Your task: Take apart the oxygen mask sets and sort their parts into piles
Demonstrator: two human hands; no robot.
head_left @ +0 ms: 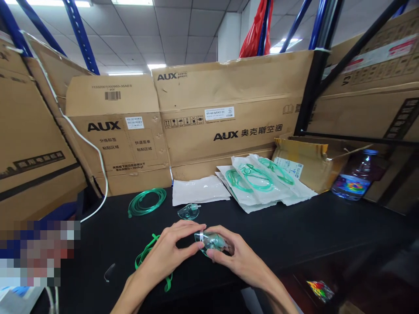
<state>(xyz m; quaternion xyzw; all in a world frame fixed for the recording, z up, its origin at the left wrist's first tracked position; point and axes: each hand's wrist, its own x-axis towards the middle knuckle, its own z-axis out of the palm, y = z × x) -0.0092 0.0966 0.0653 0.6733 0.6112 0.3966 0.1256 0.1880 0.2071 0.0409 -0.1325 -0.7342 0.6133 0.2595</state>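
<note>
Your left hand (pixel 173 244) and right hand (pixel 235 252) both pinch the clear mask (pixel 212 240) at your 12 o'clock; beyond it, a second mask (pixel 190 213) lies at 11, coiled tube (pixel 149 211) at 10.

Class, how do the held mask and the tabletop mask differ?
The held mask is between the left hand and right hand; the tabletop mask lies untouched on the black table. The hands partly hide the held mask; nothing covers the tabletop mask. Both look clear and greenish.
</note>
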